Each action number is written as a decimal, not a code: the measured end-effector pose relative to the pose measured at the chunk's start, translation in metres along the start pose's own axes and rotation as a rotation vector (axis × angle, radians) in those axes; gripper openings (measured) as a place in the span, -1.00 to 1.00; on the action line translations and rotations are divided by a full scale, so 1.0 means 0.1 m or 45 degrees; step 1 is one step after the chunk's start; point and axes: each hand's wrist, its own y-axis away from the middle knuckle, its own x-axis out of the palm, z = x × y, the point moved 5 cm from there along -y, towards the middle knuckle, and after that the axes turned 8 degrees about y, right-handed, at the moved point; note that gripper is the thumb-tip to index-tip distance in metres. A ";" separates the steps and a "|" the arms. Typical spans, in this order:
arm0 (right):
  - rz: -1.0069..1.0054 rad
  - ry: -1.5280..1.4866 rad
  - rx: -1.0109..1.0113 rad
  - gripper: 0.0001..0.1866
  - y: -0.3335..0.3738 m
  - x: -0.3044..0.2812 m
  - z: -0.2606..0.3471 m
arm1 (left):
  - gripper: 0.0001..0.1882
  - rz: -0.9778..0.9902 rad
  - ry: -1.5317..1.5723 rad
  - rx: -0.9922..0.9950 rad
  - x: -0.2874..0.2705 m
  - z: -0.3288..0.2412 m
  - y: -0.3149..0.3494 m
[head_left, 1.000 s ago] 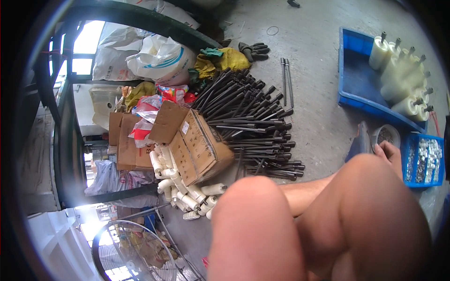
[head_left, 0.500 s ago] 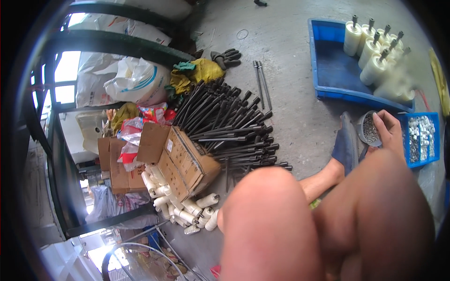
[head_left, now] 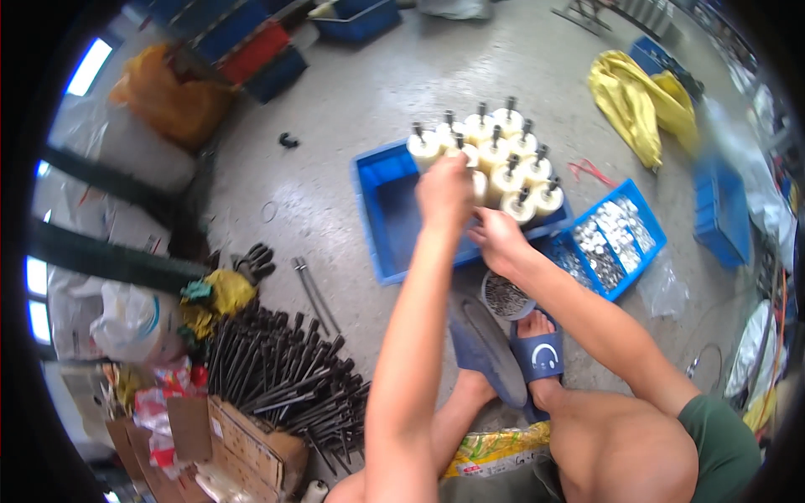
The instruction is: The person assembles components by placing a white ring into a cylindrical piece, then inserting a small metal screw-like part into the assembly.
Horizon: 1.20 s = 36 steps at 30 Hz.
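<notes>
Over a blue tray of upright white rollers with dark shaft ends, both my hands are close together. My left hand is closed at the nearer left edge of the group, apparently round a roller, whose white side shows beside it. Just right of it and lower, my right hand has its fingers drawn together; whatever is in them is hidden. Below my right hand, a round grey tub of small metal parts stands by my feet.
A blue divided box with white and metal small parts lies at the right. Black rods are heaped at the lower left beside an open cardboard box. A yellow sack lies farther right.
The view has swung right and up toward the tray. My right hand has left the grey tub and moved to the rollers. My left hand has come into view there.
</notes>
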 end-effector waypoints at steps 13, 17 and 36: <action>-0.291 -0.127 0.145 -0.41 -1.52 -0.79 -0.17 | -0.59 -0.044 -0.059 -0.430 -0.10 0.39 0.15; -0.209 -0.219 0.293 -0.47 -0.23 0.53 -0.09 | -0.61 -0.120 -0.282 -0.583 -1.20 0.94 0.90; 0.404 1.054 -1.098 -0.65 1.31 0.63 0.41 | -0.31 -0.121 1.372 -1.497 -0.71 0.61 3.46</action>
